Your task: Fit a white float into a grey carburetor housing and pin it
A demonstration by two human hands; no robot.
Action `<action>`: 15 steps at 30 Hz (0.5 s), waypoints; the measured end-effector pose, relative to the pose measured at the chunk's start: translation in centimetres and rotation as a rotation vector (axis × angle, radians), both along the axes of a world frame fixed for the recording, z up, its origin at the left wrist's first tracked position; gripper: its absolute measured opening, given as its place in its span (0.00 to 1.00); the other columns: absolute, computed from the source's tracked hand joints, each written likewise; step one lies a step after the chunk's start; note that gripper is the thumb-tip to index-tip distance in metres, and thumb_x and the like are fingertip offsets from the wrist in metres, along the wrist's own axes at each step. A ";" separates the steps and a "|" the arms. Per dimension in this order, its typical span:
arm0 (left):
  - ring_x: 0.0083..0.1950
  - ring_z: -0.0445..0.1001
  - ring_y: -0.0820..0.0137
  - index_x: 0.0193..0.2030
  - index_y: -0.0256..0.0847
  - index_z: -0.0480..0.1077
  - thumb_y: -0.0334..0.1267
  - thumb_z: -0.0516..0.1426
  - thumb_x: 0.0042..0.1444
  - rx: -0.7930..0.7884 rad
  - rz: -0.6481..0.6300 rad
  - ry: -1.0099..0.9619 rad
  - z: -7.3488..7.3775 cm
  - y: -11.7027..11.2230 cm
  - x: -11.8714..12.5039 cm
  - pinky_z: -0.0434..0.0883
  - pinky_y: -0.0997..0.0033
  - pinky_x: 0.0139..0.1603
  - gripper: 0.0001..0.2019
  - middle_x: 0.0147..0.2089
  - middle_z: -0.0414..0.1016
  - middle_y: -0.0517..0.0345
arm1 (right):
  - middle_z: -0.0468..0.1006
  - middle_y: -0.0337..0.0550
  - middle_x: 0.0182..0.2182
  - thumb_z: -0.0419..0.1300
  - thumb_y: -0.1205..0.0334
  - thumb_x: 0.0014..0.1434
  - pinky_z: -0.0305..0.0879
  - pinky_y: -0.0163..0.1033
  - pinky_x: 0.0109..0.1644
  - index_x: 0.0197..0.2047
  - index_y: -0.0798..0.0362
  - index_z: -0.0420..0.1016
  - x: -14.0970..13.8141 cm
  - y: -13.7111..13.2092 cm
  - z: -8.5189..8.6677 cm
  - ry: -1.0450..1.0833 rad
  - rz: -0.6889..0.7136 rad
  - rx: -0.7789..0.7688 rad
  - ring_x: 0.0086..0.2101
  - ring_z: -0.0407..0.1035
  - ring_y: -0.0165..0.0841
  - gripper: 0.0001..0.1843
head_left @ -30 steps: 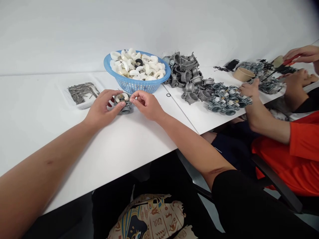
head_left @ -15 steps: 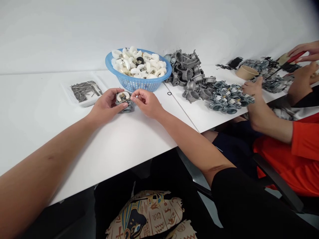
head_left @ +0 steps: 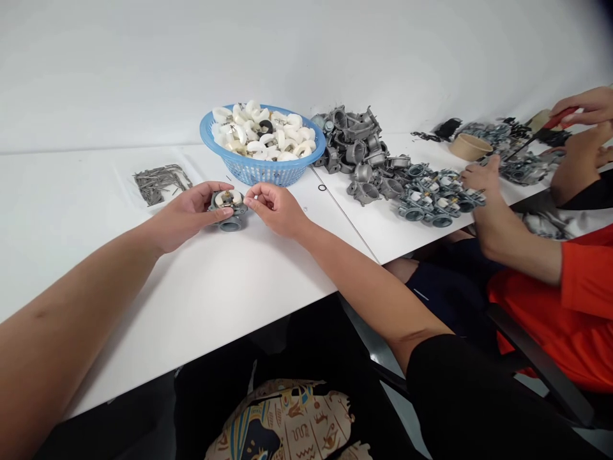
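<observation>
My left hand (head_left: 184,212) grips a small grey metal carburettor body (head_left: 228,211) with a white float on top, resting on the white table (head_left: 225,287). My right hand (head_left: 274,206) is right beside it, thumb and forefinger pinched together at the part's right edge; what they pinch is too small to make out. A blue basket (head_left: 261,167) of white floats stands just behind both hands. A flat tray of thin grey metal pins (head_left: 158,180) lies to the left of my left hand.
A heap of grey carburettor bodies (head_left: 357,144) and a row of assembled ones (head_left: 431,198) lie on the right table. A small black ring (head_left: 322,188) lies near the table seam. A person in an orange shirt (head_left: 565,300) works there beside a brown cup (head_left: 472,146).
Both hands and the carburettor body have shifted slightly left and nearer to me. The right hand's pinch stays at the part's edge. The neighbour's hands keep working on the right.
</observation>
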State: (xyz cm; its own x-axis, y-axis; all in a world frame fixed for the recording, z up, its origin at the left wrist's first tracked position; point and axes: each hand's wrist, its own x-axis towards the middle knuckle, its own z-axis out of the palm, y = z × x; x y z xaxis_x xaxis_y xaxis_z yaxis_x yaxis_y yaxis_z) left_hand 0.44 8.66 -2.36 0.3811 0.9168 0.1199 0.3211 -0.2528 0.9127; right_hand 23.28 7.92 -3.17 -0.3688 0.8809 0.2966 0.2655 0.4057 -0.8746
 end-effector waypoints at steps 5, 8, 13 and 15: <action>0.40 0.75 0.67 0.59 0.49 0.68 0.51 0.68 0.52 -0.192 -0.069 -0.100 -0.3 0.3 -0.4 0.76 0.62 0.41 0.29 0.40 0.73 0.56 | 0.60 0.30 0.20 0.59 0.55 0.65 0.53 0.32 0.29 0.39 0.54 0.71 -0.4 -0.3 0.1 0.048 0.007 -0.051 0.22 0.54 0.24 0.10; 0.38 0.73 0.69 0.58 0.49 0.69 0.49 0.69 0.50 -0.243 -0.066 -0.158 0.1 0.1 -0.2 0.73 0.68 0.39 0.29 0.37 0.72 0.59 | 0.61 0.30 0.19 0.59 0.56 0.65 0.53 0.32 0.28 0.38 0.54 0.72 -0.8 -0.6 0.1 0.061 0.003 -0.076 0.22 0.55 0.24 0.10; 0.37 0.71 0.71 0.57 0.50 0.69 0.47 0.71 0.47 -0.330 -0.061 -0.233 0.5 -0.3 0.2 0.69 0.69 0.38 0.30 0.37 0.71 0.62 | 0.62 0.31 0.19 0.59 0.55 0.65 0.54 0.32 0.29 0.38 0.54 0.72 -1.2 -0.8 0.0 0.088 -0.015 -0.082 0.22 0.56 0.25 0.10; 0.37 0.71 0.71 0.56 0.50 0.69 0.46 0.72 0.46 -0.357 -0.044 -0.257 0.5 -0.4 0.3 0.68 0.69 0.37 0.31 0.36 0.70 0.63 | 0.62 0.30 0.19 0.59 0.55 0.65 0.54 0.32 0.29 0.38 0.54 0.72 -1.3 -0.7 -0.2 0.098 -0.020 -0.081 0.22 0.56 0.25 0.11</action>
